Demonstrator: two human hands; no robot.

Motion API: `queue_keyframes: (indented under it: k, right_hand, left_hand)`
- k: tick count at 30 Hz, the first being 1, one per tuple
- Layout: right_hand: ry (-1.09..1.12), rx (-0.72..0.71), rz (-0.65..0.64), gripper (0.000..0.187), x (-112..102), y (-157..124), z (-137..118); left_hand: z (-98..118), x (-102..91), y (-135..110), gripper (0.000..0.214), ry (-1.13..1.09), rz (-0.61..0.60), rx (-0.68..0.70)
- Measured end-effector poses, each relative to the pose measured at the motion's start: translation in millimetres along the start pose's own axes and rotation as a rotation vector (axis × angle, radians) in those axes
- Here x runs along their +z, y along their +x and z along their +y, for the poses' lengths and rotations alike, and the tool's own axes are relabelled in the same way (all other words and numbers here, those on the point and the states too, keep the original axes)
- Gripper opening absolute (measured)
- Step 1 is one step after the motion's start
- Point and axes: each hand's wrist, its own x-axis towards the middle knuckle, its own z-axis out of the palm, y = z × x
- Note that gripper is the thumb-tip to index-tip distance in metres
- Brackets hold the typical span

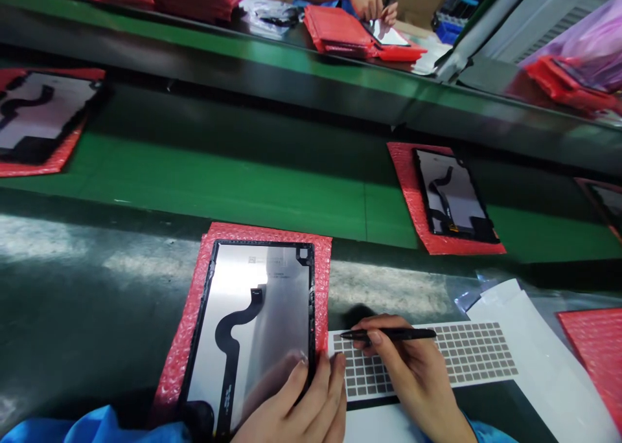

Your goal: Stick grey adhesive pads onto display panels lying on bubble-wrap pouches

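Pen-like tool at the corner of a sheet of squares, display panel alongside

Item 1: right hand (413,372). Thumb and fingers pinch a black pen-like tool (408,333), its tip pointing left.
Item 2: sheet of small grey squares (479,339). Beneath the right fingers; the tool tip lies over its upper left corner, contact not certain.
Item 3: left hand (301,397). Visible fingers extended, lying near one another at the panel's right edge; whether they press or grip, cannot tell.
Item 4: display panel (286,307), back up, black ribbon cable (238,320) across it. Left of the left fingertips, on red bubble wrap (321,287).
Item 5: second panel (466,197). Beyond the right fingers, on the green belt (272,190).
Step in hand, as judged: working one square at the sheet's corner.
Next move calls for, as judged: a fine, shallow tip angle and a steady sheet.
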Motion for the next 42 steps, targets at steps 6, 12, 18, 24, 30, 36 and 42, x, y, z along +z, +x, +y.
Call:
queue_keyframes:
  k: [6,12,18,24,30,36,42]
  right_hand:
    - [0.049,0.018,0.047,0.019,2.5,1.1,0.5]
    - [0.182,0.045,0.125,0.021,3.3,2.9,-6.3]
    - [0.366,0.030,0.081,0.022,20.4,30.4,-29.9]
    - [0.463,0.048,0.049,0.025,37.9,55.1,-33.9]
    - [0.450,-0.008,0.032,0.018,41.4,55.7,-27.7]
    - [0.401,-0.012,0.012,0.013,40.9,53.0,-23.9]
    - [0.388,-0.017,0.004,0.013,39.6,51.9,-27.4]
  left_hand:
    - [-0.7,0.8,2.2,0.028,-0.013,0.028,-0.032]
    - [-1.1,1.3,4.7,0.026,0.014,0.049,-0.037]
    - [-5.3,-4.8,9.7,0.026,-0.034,0.097,-0.073]
    - [-31.3,-24.4,7.4,0.032,-0.119,0.140,-0.312]
    - [-38.2,-16.9,-1.2,0.038,-0.090,-0.015,-0.397]
    - [-35.6,-12.5,-5.7,0.044,-0.084,-0.056,-0.397]
    - [-31.2,-6.9,-5.6,0.041,-0.099,-0.027,-0.442]
